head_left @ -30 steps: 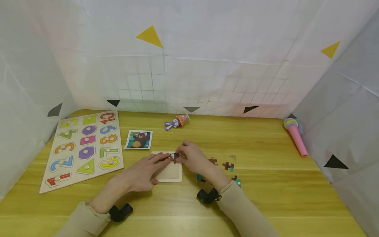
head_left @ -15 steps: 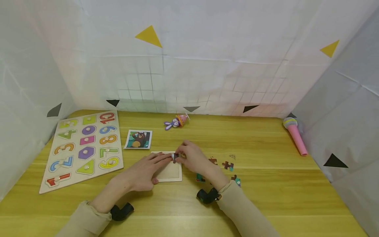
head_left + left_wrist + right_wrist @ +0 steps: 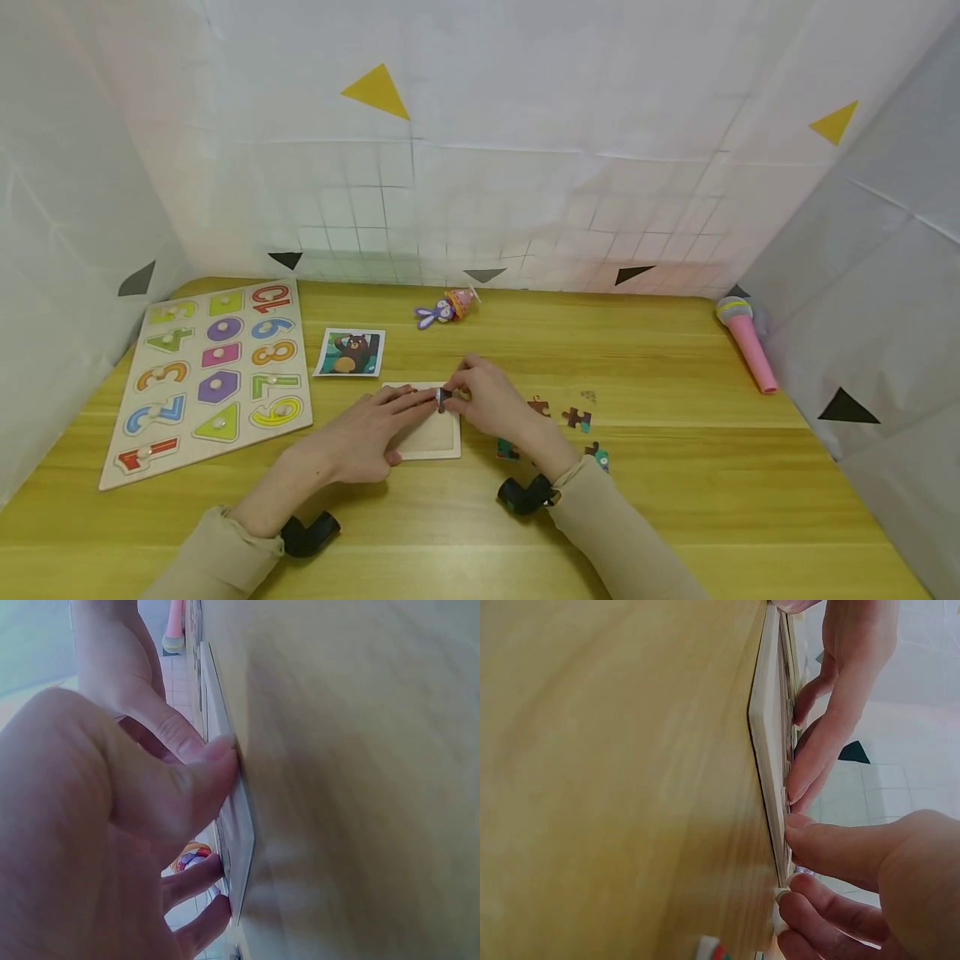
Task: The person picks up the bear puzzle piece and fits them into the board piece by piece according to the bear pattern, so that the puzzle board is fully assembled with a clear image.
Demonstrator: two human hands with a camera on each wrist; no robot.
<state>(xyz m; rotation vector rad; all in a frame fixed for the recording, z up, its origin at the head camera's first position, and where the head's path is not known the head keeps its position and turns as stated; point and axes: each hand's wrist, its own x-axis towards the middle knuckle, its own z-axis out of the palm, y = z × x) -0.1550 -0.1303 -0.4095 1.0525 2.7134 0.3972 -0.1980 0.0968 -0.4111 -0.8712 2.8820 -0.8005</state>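
A small pale wooden puzzle tray (image 3: pixel 431 435) lies flat in front of me, with jigsaw pieces along its far side, partly hidden by fingers. My left hand (image 3: pixel 356 440) lays its straight fingers over those pieces, its thumb at the tray's near left corner. At the far right corner, my right hand (image 3: pixel 491 402) pinches a dark jigsaw piece (image 3: pixel 442 398) between thumb and fingers. In the right wrist view, the right thumb (image 3: pixel 832 844) is right at the tray's edge, close to the left fingertips. Several loose jigsaw pieces (image 3: pixel 577 419) lie right of the tray, some behind the right forearm.
A bear picture card (image 3: pixel 350 353) lies beyond the tray's left end. Farther left is a large number-and-shape board (image 3: pixel 112 477). A purple rabbit toy (image 3: pixel 442 311) lies near the back wall, and a pink toy microphone (image 3: pixel 752 350) at the far right.
Both hands stay over the tray almost still. The left fingertips and the pinched piece have shifted very slightly at the far right corner.
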